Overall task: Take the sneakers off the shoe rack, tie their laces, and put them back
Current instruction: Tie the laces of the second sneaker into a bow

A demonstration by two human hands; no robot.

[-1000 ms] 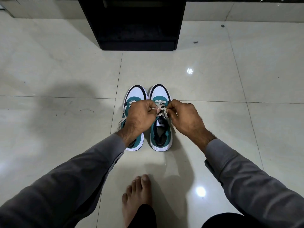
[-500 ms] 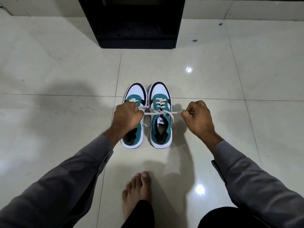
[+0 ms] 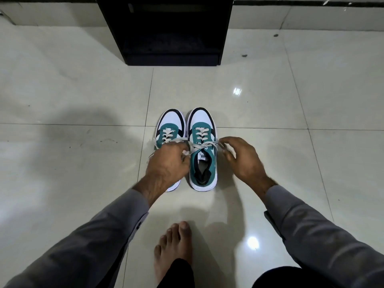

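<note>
Two white, teal and black sneakers stand side by side on the floor, toes pointing away from me. My left hand [image 3: 166, 163] lies over the left sneaker [image 3: 171, 123] and hides its heel half. Its fingers are closed on one end of the right sneaker's white lace [image 3: 202, 146]. The right sneaker [image 3: 202, 163] is in full view, with the lace crossed slackly above its tongue. My right hand [image 3: 242, 161] hovers just right of it, fingers apart, with the index fingertip touching the lace's other end. The black shoe rack [image 3: 172, 38] stands on the floor beyond the sneakers.
Glossy pale floor tiles [image 3: 72, 163] spread all around. My bare foot [image 3: 173, 250] rests on the floor near the bottom centre, behind the sneakers. A low tiled wall base [image 3: 311, 15] runs along the back on both sides of the rack.
The lace was pulled taut sideways between both fists half a second ago. Now both hands have come back in toward the right sneaker, the lace is slack, and my right hand's fingers have spread.
</note>
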